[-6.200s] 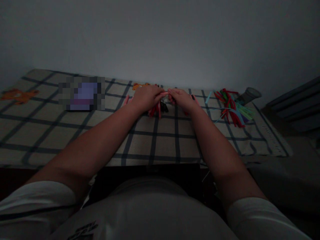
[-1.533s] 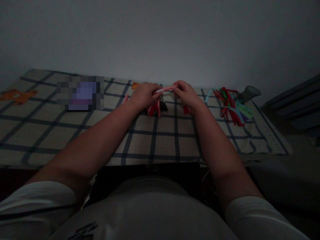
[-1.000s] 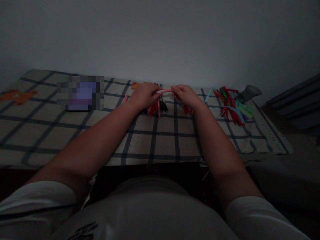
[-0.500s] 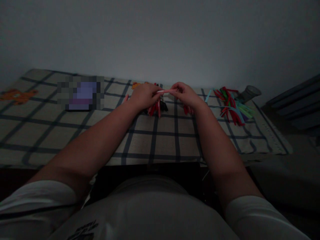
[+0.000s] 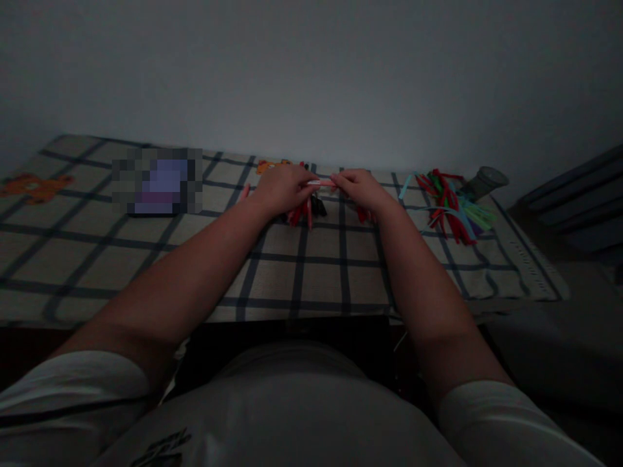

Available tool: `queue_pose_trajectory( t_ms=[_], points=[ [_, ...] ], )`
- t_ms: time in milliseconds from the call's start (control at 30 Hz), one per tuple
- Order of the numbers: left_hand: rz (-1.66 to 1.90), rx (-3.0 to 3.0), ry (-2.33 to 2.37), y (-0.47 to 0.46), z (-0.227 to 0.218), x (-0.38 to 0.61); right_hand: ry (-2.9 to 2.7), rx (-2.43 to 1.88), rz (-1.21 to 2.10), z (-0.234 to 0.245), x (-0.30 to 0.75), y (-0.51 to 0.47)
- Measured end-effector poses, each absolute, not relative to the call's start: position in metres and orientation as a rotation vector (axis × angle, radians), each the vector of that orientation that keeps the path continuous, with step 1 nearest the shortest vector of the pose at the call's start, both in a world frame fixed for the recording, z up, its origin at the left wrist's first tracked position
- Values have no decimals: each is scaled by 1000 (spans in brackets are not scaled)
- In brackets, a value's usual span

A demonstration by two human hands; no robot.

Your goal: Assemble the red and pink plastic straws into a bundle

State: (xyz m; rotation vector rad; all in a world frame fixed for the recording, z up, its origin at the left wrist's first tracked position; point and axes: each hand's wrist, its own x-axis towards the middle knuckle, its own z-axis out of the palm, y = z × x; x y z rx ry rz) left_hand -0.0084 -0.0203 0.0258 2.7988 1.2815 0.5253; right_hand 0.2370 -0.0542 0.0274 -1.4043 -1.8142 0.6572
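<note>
Both my hands reach to the far side of a checked tablecloth (image 5: 316, 279) in dim light. My left hand (image 5: 281, 188) and my right hand (image 5: 359, 189) each pinch one end of a short pink strip (image 5: 322, 183), held level between them just above the cloth. Under my left hand lies a small heap of red and dark strips (image 5: 306, 210). More red pieces (image 5: 364, 214) show below my right hand.
A tangle of red, green and light blue strips (image 5: 452, 207) lies at the right, with a grey cup (image 5: 481, 183) on its side behind it. A blurred-out object (image 5: 158, 180) sits at the left, an orange figure (image 5: 36, 185) at the far left. A wall rises behind.
The hands have come lower and closer together, and the visible stretch of pink strip between them is shorter than a second ago. The heaps on the cloth have not moved.
</note>
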Motion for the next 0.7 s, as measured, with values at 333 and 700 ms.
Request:
queue_pose_trajectory(
  t_ms=[333, 700],
  points=[
    [562, 2794, 1289, -20, 25, -9, -1782, -1384, 617, 13, 244, -43],
    [452, 2848, 1321, -22, 27, -7, -1900, -1407, 562, 13, 243, -37]
  ],
)
